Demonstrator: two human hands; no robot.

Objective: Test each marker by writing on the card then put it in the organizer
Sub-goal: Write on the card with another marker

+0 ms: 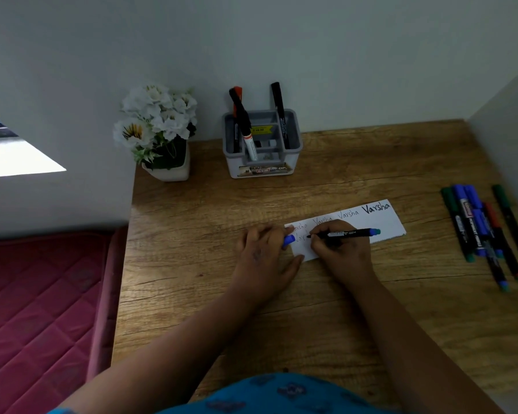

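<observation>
Writing on white card [383, 222], right hand [338, 252] gripping black marker [344, 233], left hand [265, 252] pinching blue cap [289, 239]

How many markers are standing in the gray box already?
3. Two lean together in the left side of the organizer: an orange marker behind a black-capped marker. One black marker stands in the right side. More could be hidden low inside.

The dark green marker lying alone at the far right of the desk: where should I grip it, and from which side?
Take the dark green marker at mid-barrel, coming from above with fingers across its width. It lies flat, running near to far, apart from the marker cluster, so both long sides look free. The wall is close on the right, so a top approach seems safest.
</observation>
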